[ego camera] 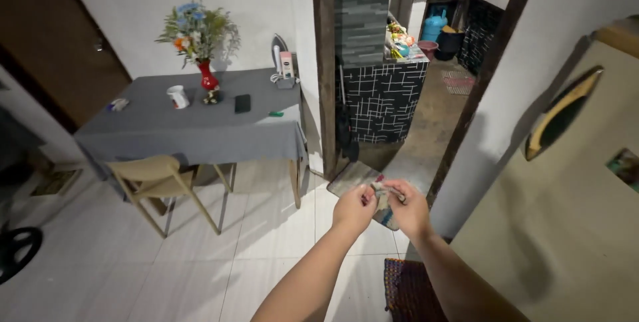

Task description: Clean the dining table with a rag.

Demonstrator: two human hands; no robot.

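Left hand (pixel 353 207) and right hand (pixel 409 207) raised together above the white floor (pixel 219 255), fingers of both pinched shut on one small grey object (pixel 384 192) held between them; too small to tell what kind. One doormat (pixel 356 179) below the hands, one woven mat (pixel 409 289) nearer. One counter (pixel 193 122) under grey cloth, well apart to the left, bearing one red vase (pixel 208 76), one white mug (pixel 178 96), one dark phone (pixel 243 103). One chair (pixel 156 179) at its front edge. Open floor between chair and hands.
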